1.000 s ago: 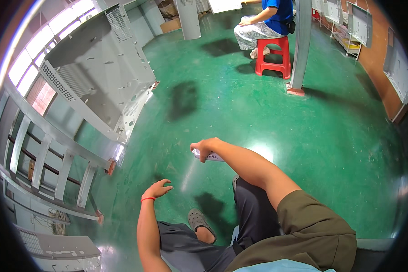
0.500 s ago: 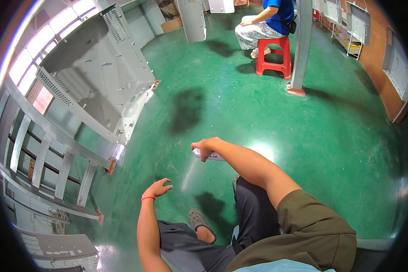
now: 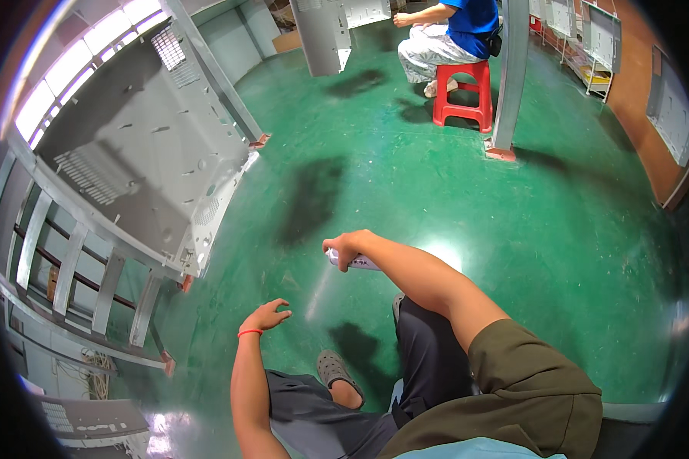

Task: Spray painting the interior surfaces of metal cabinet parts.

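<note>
My right hand [image 3: 346, 249] is wrapped around a pale purple spray can [image 3: 364, 263] and holds it out over the green floor, lying nearly level. From the can's end a whitish streak runs down toward my left hand; I cannot tell whether it is spray or a floor reflection. My left hand [image 3: 270, 314], with a red band at the wrist, hovers nearby, fingers loosely curled and apart with nothing in them. A large grey metal panel [image 3: 153, 145], with vents and small holes, hangs at the left, apart from both hands.
Metal framing [image 3: 69, 264] runs along the left. Another panel [image 3: 320, 42] hangs at the back. A person in blue [image 3: 467, 30] sits on a red stool [image 3: 463, 96] beside a steel post [image 3: 511, 76]. Grey panels [image 3: 672, 111] lean along the right wall.
The large grey panel has moved nearer and to the left. The hanging panel at the back has come slightly nearer, and the seated person's arm has shifted. My hands have barely moved.
</note>
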Available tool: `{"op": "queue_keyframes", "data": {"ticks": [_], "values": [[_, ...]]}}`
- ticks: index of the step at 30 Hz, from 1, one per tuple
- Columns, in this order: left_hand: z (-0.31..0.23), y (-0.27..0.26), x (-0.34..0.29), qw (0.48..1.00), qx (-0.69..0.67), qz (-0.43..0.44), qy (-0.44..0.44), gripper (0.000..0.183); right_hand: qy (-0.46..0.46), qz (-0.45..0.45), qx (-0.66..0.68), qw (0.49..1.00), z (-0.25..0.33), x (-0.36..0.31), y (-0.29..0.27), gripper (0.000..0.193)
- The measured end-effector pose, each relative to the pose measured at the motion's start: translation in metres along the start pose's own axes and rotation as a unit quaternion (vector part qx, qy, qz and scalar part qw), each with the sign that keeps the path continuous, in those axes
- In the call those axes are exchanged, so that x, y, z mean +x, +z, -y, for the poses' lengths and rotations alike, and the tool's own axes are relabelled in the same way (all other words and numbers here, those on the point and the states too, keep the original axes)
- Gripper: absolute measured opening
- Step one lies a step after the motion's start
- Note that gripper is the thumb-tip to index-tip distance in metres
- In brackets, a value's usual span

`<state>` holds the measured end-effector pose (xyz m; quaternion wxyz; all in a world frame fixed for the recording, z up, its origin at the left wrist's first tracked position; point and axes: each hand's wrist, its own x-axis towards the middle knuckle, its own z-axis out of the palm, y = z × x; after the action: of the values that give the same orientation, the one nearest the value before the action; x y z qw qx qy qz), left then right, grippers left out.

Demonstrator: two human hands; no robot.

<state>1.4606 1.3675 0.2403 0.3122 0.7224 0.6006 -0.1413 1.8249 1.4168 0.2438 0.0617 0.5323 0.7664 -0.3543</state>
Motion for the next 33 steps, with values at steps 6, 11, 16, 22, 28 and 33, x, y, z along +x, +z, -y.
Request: {"op": "queue_keyframes", "data": {"ticks": [6, 11, 16, 22, 28, 33], "values": [[-0.007, -0.003, 0.008, 1.0, 0.005, -0.004, 0.004, 0.055, -0.003, -0.007, -0.006, 1.0, -0.007, 0.0, -0.006, 0.096], [-0.003, -0.003, 0.008, 1.0, -0.002, 0.006, 0.0, 0.055, -0.002, -0.003, -0.006, 1.0, -0.005, 0.0, -0.006, 0.097], [-0.002, -0.005, 0.01, 1.0, -0.004, 0.007, -0.002, 0.055, -0.001, -0.004, -0.004, 1.0, -0.005, 0.002, -0.008, 0.098], [-0.007, -0.009, 0.012, 1.0, -0.002, 0.007, 0.001, 0.056, 0.007, 0.002, -0.006, 1.0, -0.007, 0.003, -0.013, 0.098], [-0.015, -0.011, 0.015, 1.0, 0.009, 0.005, 0.002, 0.055, 0.011, -0.002, -0.004, 1.0, -0.014, 0.001, -0.015, 0.096], [-0.008, -0.009, 0.019, 1.0, 0.005, 0.009, 0.004, 0.055, -0.011, -0.043, 0.017, 0.999, -0.014, 0.003, -0.016, 0.092]]}}
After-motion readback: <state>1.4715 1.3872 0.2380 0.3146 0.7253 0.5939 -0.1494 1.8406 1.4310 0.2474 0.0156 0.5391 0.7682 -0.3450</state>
